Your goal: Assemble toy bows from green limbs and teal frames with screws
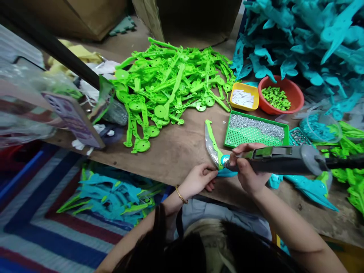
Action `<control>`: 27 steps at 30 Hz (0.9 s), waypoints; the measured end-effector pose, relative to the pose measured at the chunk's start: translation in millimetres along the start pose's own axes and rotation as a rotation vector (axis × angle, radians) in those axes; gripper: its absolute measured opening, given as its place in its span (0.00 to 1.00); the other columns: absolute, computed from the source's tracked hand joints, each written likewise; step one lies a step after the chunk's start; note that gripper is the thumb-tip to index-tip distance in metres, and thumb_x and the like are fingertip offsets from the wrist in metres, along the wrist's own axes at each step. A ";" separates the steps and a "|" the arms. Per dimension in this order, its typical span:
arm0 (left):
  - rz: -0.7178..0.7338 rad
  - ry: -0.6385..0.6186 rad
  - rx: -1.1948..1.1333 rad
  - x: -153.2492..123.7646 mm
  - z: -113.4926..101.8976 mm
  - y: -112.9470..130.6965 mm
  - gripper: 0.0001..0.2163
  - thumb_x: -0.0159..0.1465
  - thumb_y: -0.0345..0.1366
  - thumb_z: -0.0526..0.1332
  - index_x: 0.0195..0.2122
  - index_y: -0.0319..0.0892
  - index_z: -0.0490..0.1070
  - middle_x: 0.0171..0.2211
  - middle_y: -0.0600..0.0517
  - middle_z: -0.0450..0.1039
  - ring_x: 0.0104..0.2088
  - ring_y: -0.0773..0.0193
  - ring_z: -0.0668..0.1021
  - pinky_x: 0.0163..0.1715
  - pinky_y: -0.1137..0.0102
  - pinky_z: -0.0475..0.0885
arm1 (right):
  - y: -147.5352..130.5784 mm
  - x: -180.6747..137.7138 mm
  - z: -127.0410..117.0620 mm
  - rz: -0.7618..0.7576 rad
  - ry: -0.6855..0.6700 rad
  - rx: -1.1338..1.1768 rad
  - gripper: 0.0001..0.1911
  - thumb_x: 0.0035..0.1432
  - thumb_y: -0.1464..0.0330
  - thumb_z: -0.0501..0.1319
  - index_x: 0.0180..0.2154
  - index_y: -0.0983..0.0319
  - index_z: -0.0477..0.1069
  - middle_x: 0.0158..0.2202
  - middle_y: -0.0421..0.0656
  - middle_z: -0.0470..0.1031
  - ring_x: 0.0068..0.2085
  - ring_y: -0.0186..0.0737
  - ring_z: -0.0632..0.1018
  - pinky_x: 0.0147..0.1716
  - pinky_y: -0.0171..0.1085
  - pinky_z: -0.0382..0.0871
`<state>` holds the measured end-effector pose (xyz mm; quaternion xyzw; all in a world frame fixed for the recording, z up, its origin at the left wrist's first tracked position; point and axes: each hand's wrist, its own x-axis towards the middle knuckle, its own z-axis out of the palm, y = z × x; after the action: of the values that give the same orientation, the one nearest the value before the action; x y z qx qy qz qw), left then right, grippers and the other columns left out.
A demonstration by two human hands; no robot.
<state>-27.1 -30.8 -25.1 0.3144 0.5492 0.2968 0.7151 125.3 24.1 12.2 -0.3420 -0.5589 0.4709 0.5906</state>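
Note:
My right hand (253,176) is wrapped round a grey and black electric screwdriver (287,161), which lies nearly level with its tip to the left. That tip is at a round blue-and-white spot on a toy piece with a bright green arm (211,132) and a clear curved blade (211,148). Under it shows a teal plastic part (226,173), flat on the wooden table. Closed fingers of my left hand (200,178) grip the teal part's left end; their tips are partly hidden. A gold bracelet (180,194) circles my left wrist.
Beyond my hands lie a green tray (236,142) of small metal screws, a yellow dish (233,101) of white pieces and a red bowl (297,102) of green bits. Green parts (170,83) heap behind; teal parts (284,34) pile high right. A phone (72,119) stands left.

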 end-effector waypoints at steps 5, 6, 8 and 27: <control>-0.018 -0.019 -0.066 3.5 -0.3 2.1 0.25 0.55 0.49 0.67 0.46 0.36 0.68 0.22 0.54 0.73 0.19 0.67 0.77 0.19 0.74 0.74 | 3.5 1.9 7.2 0.004 -0.068 -0.031 0.19 0.54 0.68 0.65 0.46 0.53 0.63 0.35 0.37 0.74 0.30 0.34 0.77 0.31 0.38 0.74; -0.023 -0.034 -0.093 3.6 -0.7 2.8 0.26 0.54 0.49 0.67 0.48 0.37 0.67 0.22 0.54 0.74 0.19 0.67 0.77 0.19 0.74 0.73 | 4.9 1.5 7.6 0.022 -0.079 -0.043 0.20 0.53 0.69 0.65 0.46 0.53 0.62 0.34 0.36 0.74 0.29 0.34 0.77 0.30 0.37 0.74; -0.029 -0.056 -0.145 3.2 -1.4 3.8 0.28 0.53 0.49 0.68 0.49 0.37 0.68 0.22 0.54 0.74 0.19 0.67 0.76 0.19 0.74 0.73 | 8.3 0.3 7.1 0.043 -0.106 -0.064 0.21 0.51 0.71 0.66 0.46 0.53 0.63 0.30 0.34 0.73 0.28 0.34 0.76 0.29 0.37 0.73; -0.054 -0.070 -0.122 -5.8 -19.3 0.3 0.24 0.50 0.50 0.70 0.40 0.36 0.71 0.29 0.49 0.77 0.28 0.64 0.80 0.32 0.67 0.77 | 19.1 89.8 -17.9 -0.133 0.422 -0.214 0.15 0.53 0.62 0.66 0.40 0.57 0.66 0.31 0.35 0.72 0.21 0.29 0.72 0.24 0.35 0.71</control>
<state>-47.2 -32.7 -25.2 0.2655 0.5133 0.2991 0.7594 133.4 116.7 22.3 -0.4560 -0.4912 0.2873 0.6843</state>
